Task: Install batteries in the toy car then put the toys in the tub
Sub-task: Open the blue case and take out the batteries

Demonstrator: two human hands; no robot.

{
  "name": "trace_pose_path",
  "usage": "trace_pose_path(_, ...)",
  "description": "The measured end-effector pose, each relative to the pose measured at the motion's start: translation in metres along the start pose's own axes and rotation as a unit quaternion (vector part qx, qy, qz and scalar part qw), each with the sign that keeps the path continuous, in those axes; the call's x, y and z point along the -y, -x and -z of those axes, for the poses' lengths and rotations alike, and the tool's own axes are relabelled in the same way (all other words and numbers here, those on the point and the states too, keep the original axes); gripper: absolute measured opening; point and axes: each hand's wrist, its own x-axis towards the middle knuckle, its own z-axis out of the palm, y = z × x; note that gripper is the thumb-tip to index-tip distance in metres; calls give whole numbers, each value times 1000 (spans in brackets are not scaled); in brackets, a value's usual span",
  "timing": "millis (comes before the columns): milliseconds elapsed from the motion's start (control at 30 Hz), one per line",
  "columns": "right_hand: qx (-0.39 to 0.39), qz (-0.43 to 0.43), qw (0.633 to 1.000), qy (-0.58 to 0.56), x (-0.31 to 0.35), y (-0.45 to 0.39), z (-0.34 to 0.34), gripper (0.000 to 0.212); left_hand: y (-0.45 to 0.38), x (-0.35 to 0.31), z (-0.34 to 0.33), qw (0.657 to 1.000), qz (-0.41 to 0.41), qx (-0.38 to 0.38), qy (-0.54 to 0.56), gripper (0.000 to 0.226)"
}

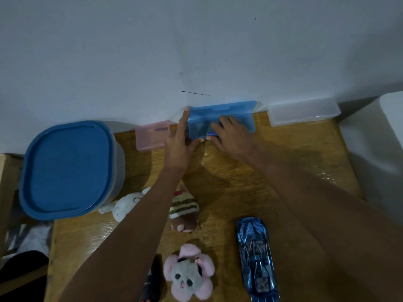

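Reaching into an open translucent blue plastic case [220,118], right hand [231,136] fingers curl inside; left hand [180,140] splayed

A pale, bluish-white wall [196,44] fills the upper half of the view, marked with faint scuffs and one short dark streak [196,93]. Against it stands a wooden worktop [283,162] with visible grain, dimly lit. A white piece of furniture [375,149] stands at its right. Dark floor [19,269] shows at the lower left.
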Motion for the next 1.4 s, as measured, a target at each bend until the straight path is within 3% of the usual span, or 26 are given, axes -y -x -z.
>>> trace_pose_path(300,52,24,997,-47,-6,-10,13,43,0,-2,-1,1000,13,-1,1,100)
trace_pose_path(500,46,26,997,-58,-3,-8,12,39,1,-2,-4,1000,8,-10,2,99)
trace_pose_path(633,5,9,996,-87,-2,-5,16,34,0,-2,-3,1000,17,-3,16,99)
trace_pose_path(900,-110,43,993,-20,2,17,22,38,0,-1,-3,1000,17,-2,13,99)
trace_pose_path(1000,-94,45,994,-30,3,35,13,38,-1,0,-3,1000,21,2,12,101)
trace_pose_path(1100,-60,22,998,-29,-1,52,2,43,-1,1,-5,1000,21,0,22,101)
trace_pose_path(1267,-62,-44,997,25,-1,70,-3,25,-2,4,-6,1000,16,-1,25,102)
trace_pose_path(1400,-50,-77,994,53,3,72,-4,29,-1,3,-7,1000,11,-2,16,101)
